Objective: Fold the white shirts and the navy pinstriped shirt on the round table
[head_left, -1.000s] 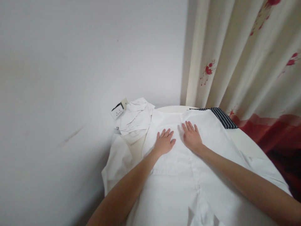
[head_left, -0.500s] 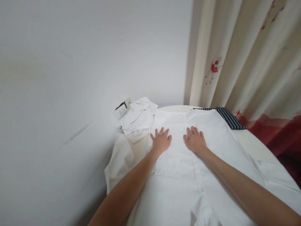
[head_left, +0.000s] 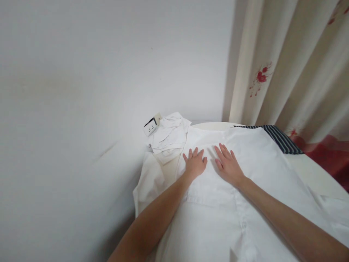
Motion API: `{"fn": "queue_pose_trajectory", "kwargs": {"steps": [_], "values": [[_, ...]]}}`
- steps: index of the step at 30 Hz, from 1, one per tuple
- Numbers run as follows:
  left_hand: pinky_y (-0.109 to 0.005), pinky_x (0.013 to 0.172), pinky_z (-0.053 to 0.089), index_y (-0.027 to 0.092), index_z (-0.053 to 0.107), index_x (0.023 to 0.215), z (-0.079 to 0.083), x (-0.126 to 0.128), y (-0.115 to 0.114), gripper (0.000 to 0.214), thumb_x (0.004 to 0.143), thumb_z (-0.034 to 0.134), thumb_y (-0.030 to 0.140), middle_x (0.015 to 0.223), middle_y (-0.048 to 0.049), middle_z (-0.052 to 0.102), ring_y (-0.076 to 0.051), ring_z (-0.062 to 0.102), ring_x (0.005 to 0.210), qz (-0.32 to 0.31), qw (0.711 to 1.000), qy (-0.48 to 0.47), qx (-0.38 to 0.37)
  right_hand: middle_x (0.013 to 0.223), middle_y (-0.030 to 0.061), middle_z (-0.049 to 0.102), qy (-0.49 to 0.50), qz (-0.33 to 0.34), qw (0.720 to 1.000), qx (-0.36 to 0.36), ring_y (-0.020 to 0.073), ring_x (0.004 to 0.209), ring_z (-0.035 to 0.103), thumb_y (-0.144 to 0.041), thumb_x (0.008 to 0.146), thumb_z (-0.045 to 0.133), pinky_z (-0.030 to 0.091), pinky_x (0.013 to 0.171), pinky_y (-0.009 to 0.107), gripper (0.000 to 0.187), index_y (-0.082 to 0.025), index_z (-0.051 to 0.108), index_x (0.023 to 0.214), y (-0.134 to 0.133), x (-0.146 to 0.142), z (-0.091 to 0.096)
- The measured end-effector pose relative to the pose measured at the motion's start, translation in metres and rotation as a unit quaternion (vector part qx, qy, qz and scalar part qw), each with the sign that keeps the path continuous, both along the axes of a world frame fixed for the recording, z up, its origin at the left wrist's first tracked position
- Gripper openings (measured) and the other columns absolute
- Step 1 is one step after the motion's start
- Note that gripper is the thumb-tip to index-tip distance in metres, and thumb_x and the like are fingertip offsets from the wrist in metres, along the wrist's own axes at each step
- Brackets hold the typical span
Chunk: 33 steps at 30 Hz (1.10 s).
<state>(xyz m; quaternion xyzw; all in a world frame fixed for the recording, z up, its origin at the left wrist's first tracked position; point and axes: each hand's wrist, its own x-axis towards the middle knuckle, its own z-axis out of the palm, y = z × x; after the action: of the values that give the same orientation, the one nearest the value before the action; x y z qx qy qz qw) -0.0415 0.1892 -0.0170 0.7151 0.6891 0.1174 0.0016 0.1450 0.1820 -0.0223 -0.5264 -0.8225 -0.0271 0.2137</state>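
White desk [head_left: 316, 174] near floral curtain [head_left: 278, 72]. Left hand [head_left: 195, 165], right hand [head_left: 229, 167] spread over white garment [head_left: 209, 225], gripping nothing; smoothing likely goes best palms flat, stroking outward.

The white garment [head_left: 212, 216] at lower centre is matt, lightly creased cloth; the tabletop [head_left: 311, 173] at right looks smooth.
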Motion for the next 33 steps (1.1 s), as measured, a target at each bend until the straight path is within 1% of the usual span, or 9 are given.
{"fn": "queue_pose_trajectory", "kwargs": {"steps": [4, 10, 13, 16, 20, 23, 25, 28, 33], "values": [[-0.072, 0.115, 0.018, 0.031, 0.042, 0.151, -0.001, 0.000, -0.003, 0.056, 0.098, 0.036, 0.049, 0.163, -0.0077, 0.032, -0.042, 0.024, 0.149, -0.009, 1.000, -0.004, -0.006, 0.160, 0.0159, 0.036, -0.055, -0.005, 0.998, -0.037, 0.0306, 0.149, 0.029, -0.034, 0.101, 0.032, 0.028, 0.116, 0.055, 0.052, -0.015, 0.047, 0.147, 0.004, 0.003, -0.013], [-0.065, 0.118, 0.019, 0.025, 0.043, 0.151, 0.004, -0.001, -0.007, 0.056, 0.100, 0.037, 0.045, 0.163, -0.0125, 0.032, -0.039, 0.023, 0.150, -0.031, 0.999, -0.013, -0.013, 0.157, 0.0175, 0.041, -0.069, -0.002, 0.997, -0.033, 0.0305, 0.147, 0.033, -0.033, 0.101, 0.031, 0.029, 0.115, 0.055, 0.053, -0.013, 0.049, 0.146, 0.008, 0.006, -0.020], [-0.059, 0.120, 0.023, 0.022, 0.050, 0.146, 0.022, -0.004, -0.006, 0.052, 0.097, 0.047, 0.040, 0.159, -0.0134, 0.039, -0.036, 0.031, 0.148, -0.073, 0.994, -0.061, -0.058, 0.156, 0.0177, 0.042, -0.068, 0.001, 0.997, -0.024, 0.0305, 0.146, 0.035, -0.034, 0.100, 0.031, 0.031, 0.114, 0.055, 0.053, -0.013, 0.050, 0.144, 0.009, 0.007, -0.022], [-0.039, 0.113, 0.041, 0.020, 0.064, 0.130, 0.049, -0.014, -0.008, 0.040, 0.098, 0.048, 0.036, 0.139, -0.0097, 0.063, -0.025, 0.057, 0.130, -0.130, 0.979, -0.117, -0.108, 0.155, 0.0171, 0.044, -0.069, 0.007, 0.997, -0.021, 0.0301, 0.145, 0.036, -0.035, 0.100, 0.031, 0.033, 0.113, 0.054, 0.052, -0.014, 0.052, 0.143, 0.011, 0.009, -0.025], [-0.027, 0.095, 0.052, 0.018, 0.068, 0.123, 0.084, -0.052, -0.028, 0.036, 0.098, 0.048, 0.034, 0.119, -0.0063, 0.074, -0.017, 0.070, 0.103, -0.130, 0.970, -0.200, -0.051, 0.155, 0.0165, 0.044, -0.069, 0.010, 0.997, -0.017, 0.0301, 0.145, 0.037, -0.035, 0.100, 0.032, 0.033, 0.113, 0.055, 0.052, -0.015, 0.053, 0.143, 0.013, 0.010, -0.026], [-0.028, 0.094, 0.053, 0.018, 0.071, 0.113, 0.095, -0.104, -0.059, 0.030, 0.095, 0.049, 0.028, 0.112, -0.0051, 0.076, -0.017, 0.070, 0.100, -0.059, 0.974, -0.216, 0.044, 0.155, 0.0171, 0.044, -0.068, 0.012, 0.997, -0.020, 0.0306, 0.145, 0.037, -0.036, 0.101, 0.030, 0.033, 0.114, 0.055, 0.052, -0.014, 0.053, 0.142, 0.013, 0.011, -0.028], [-0.027, 0.096, 0.051, 0.019, 0.071, 0.110, 0.092, -0.145, -0.081, 0.028, 0.093, 0.049, 0.022, 0.112, -0.0039, 0.075, -0.017, 0.069, 0.102, 0.043, 0.978, -0.186, 0.083, 0.154, 0.0174, 0.044, -0.070, 0.013, 0.997, -0.018, 0.0308, 0.145, 0.036, -0.036, 0.101, 0.029, 0.033, 0.113, 0.055, 0.053, -0.013, 0.053, 0.142, 0.014, 0.011, -0.030], [-0.031, 0.103, 0.046, 0.018, 0.070, 0.111, 0.074, -0.198, -0.110, 0.027, 0.090, 0.054, 0.019, 0.120, -0.0074, 0.072, -0.020, 0.065, 0.112, 0.193, 0.967, -0.144, 0.083, 0.154, 0.0173, 0.045, -0.068, 0.015, 0.997, -0.012, 0.0305, 0.144, 0.037, -0.036, 0.100, 0.029, 0.033, 0.113, 0.055, 0.053, -0.014, 0.054, 0.141, 0.016, 0.012, -0.033], [-0.036, 0.100, 0.048, 0.016, 0.070, 0.108, 0.037, -0.239, -0.135, 0.024, 0.086, 0.062, 0.020, 0.111, -0.0123, 0.074, -0.025, 0.067, 0.109, 0.269, 0.949, -0.163, 0.029, 0.153, 0.0169, 0.046, -0.065, 0.013, 0.998, -0.009, 0.0310, 0.143, 0.039, -0.037, 0.100, 0.029, 0.034, 0.112, 0.055, 0.052, -0.015, 0.055, 0.140, 0.016, 0.013, -0.033]]}}
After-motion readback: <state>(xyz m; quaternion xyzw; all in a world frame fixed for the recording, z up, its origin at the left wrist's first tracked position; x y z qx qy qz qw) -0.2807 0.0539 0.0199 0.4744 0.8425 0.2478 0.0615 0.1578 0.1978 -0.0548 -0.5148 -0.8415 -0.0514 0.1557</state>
